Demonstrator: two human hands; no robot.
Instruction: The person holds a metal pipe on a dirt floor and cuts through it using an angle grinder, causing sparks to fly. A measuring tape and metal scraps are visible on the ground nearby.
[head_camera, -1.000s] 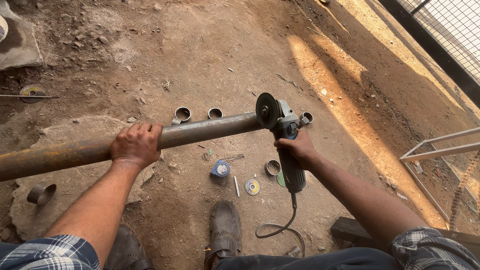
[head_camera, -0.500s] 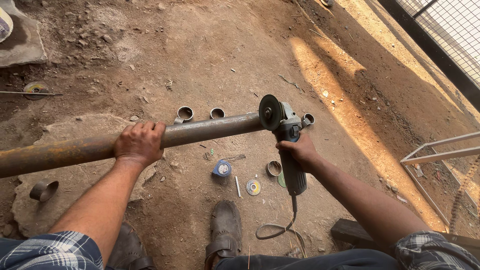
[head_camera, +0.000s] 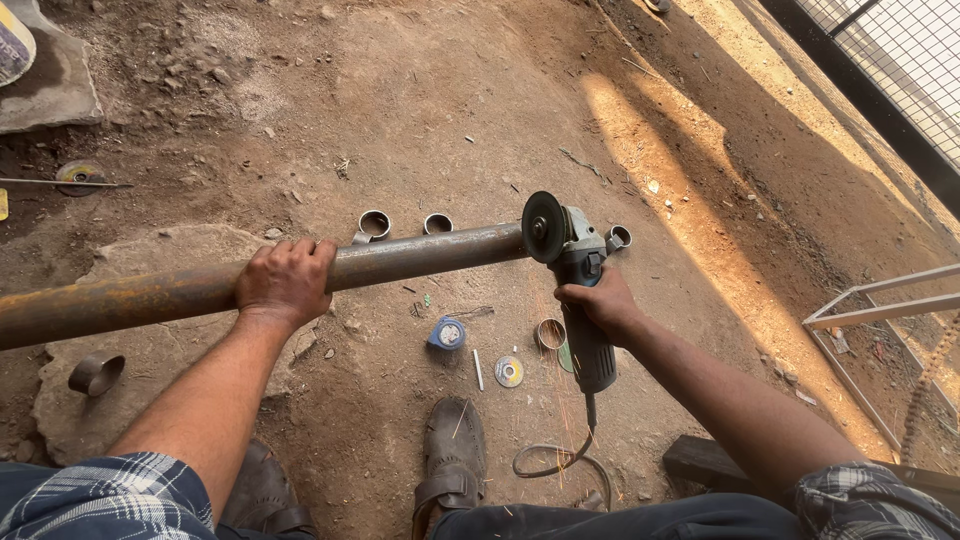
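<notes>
Rust-brown steel pipe (head_camera: 420, 258) runs level above the dirt floor (head_camera: 420, 110), from the left edge of my view to its cut end near the middle. My left hand (head_camera: 285, 283) is wrapped tight around it partway along. My right hand (head_camera: 600, 305) is closed on the body of the angle grinder (head_camera: 575, 290), whose dark disc (head_camera: 543, 227) meets the pipe's free end; faint sparks trail down toward the cable (head_camera: 555, 455) by my shoe (head_camera: 450, 450).

Progress, as I judge it: several short rings already lie on the ground, two (head_camera: 374, 224) (head_camera: 438, 223) just beyond the pipe, one (head_camera: 619, 237) past the grinder head, one (head_camera: 551, 333) beside my right wrist and one (head_camera: 97, 372) on the flat stone (head_camera: 150, 400) at lower left. A long run of pipe remains uncut. Whether the present slice is nearly through I cannot tell, as the disc hides the kerf. Spare discs (head_camera: 509, 372) and a blue roll (head_camera: 449, 333) lie under the pipe.
</notes>
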